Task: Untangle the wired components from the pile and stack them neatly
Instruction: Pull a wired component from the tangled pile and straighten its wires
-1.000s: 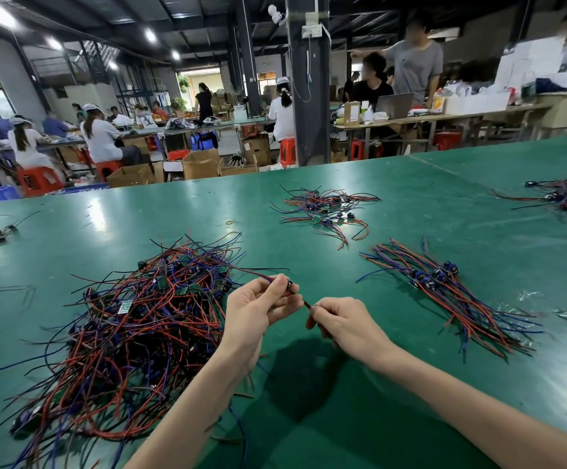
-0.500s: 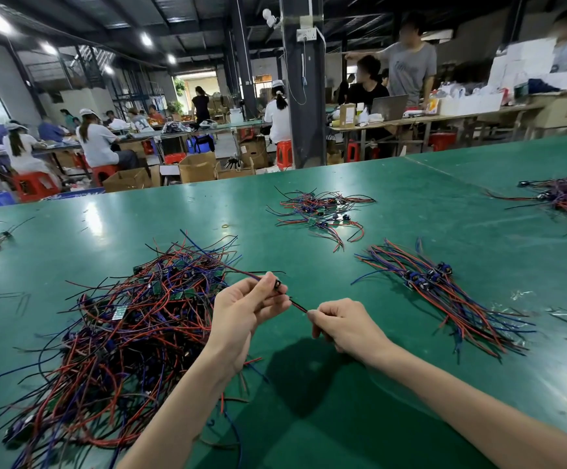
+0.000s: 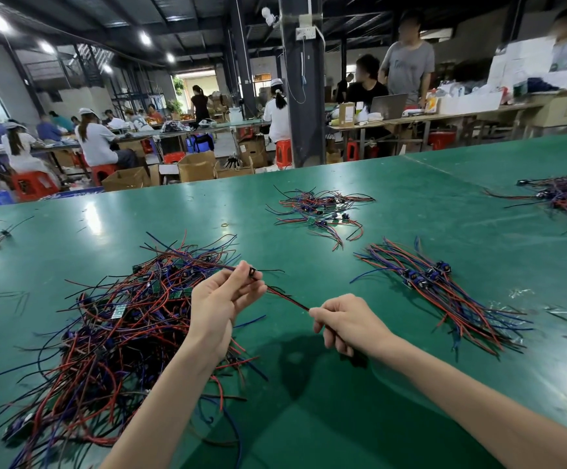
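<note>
As right hand [image 3: 349, 324] pinches it, thin red wire [image 3: 289, 299] runs straight.

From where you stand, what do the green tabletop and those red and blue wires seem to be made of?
The glossy green tabletop looks like a smooth rubber or vinyl mat: it mirrors the ceiling lights. The thin red and blue wires in the tangled pile look plastic-insulated: matte, bright-coloured, bending freely.

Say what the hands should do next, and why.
Probably pull the right hand further right to straighten the wires: the left hand pinches the component, a strand runs back over the tangled pile, and the neat stack lies to the right.
</note>
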The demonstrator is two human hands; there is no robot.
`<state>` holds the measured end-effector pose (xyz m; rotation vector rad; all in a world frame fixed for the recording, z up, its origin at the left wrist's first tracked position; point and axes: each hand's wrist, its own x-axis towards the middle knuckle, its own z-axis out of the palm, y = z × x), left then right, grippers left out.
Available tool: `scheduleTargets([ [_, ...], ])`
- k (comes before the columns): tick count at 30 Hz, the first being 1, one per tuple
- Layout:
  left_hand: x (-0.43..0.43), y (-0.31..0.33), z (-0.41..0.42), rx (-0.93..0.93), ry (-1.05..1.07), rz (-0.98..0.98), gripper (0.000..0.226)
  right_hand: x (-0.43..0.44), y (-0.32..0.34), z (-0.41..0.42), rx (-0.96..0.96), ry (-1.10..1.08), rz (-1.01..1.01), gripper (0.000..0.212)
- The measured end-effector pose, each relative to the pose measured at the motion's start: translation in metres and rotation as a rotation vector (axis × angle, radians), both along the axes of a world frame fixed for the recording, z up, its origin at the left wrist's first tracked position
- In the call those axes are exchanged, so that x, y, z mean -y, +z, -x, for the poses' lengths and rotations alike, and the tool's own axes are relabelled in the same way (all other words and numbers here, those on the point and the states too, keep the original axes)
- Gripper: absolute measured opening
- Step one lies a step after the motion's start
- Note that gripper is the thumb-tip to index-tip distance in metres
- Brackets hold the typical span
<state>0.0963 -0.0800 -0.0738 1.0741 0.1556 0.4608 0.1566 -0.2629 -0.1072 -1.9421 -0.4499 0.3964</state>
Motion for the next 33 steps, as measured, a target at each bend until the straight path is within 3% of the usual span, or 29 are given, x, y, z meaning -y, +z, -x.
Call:
scheduleTargets([
  [10, -0.022, 0.004, 0.001, -0.012, 0.126, 0.052, 0.013, -0.003, 0.003, 0.010, 0.035, 0.218, -0.105, 0.026],
  [17, -0.028, 0.006, 0.001, -0.065, 0.104, 0.120, 0.014, -0.004, 0.004, 0.019, 0.100, 0.300, -0.072, 0.030],
  [27, -0.028, 0.007, 0.002, -0.025, 0.099, 0.118, 0.012, -0.004, 0.004, 0.020, -0.094, 0.286, -0.076, 0.022],
  [33, -0.029, 0.004, -0.001, -0.035, 0.146, 0.099, 0.007, -0.003, 0.010, 0.028, 0.133, 0.267, -0.152, 0.020],
])
